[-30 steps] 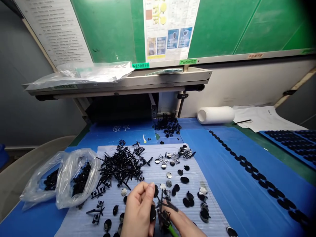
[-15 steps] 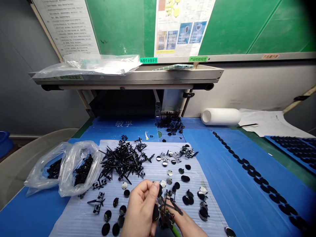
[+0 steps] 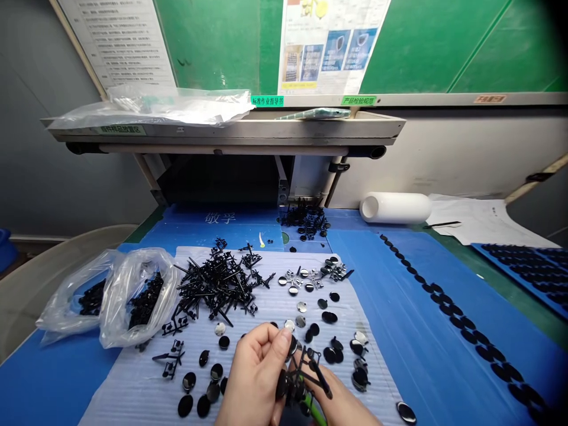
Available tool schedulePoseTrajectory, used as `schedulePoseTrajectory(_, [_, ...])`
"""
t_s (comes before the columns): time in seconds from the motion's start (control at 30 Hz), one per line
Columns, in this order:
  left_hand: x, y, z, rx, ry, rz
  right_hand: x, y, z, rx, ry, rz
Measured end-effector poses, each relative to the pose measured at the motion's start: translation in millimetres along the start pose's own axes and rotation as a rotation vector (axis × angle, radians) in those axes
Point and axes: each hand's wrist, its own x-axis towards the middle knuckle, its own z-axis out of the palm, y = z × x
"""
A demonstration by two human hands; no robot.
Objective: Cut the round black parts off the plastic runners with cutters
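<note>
My left hand (image 3: 255,378) is closed, thumb and fingers pinching a black plastic sprue (image 3: 317,374) with round glossy discs on it. One disc (image 3: 281,384) shows beside the fingers. Close against it, my right hand (image 3: 339,393) is wrapped round green-handled nippers (image 3: 316,411), whose jaws are hidden behind the sprue. Both hands are over a pale ribbed foam sheet (image 3: 133,390). Loose black discs (image 3: 189,381) lie to the left of my hands, and more discs (image 3: 333,354) to the right. A small bare sprue (image 3: 171,359) rests at the left.
A heap of black sprues (image 3: 217,284) covers the sheet's back left. Two clear bags (image 3: 166,319) with small black parts stand beside it. Discs in rows (image 3: 465,322) run along the blue mat at right. A white roll (image 3: 397,208) lies behind, under a shelf edge (image 3: 222,138).
The sprue has turned slightly in my hands, its long stem now pointing more downward. Both hands remain close together. The whole view has shifted a little.
</note>
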Motion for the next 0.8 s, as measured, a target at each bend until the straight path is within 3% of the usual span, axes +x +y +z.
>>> schedulePoseTrajectory(0.23, [6, -6, -3.3, -0.034, 0.032, 0.007, 9, 14, 12, -0.090, 0.079, -0.052])
schedulePoseTrajectory(0.43, [7, -5, -4.7, -0.038, 0.080, 0.044, 8, 12, 7, -0.113, 0.117, -0.001])
schedulePoseTrajectory(0.63, [6, -4, -8.4, -0.112, 0.051, 0.054, 7, 4, -6, -0.105, 0.142, 0.093])
schedulePoseTrajectory(0.8, [6, -5, -12.1, -0.160, 0.014, 0.034, 10, 11, 2, -0.085, 0.121, 0.125])
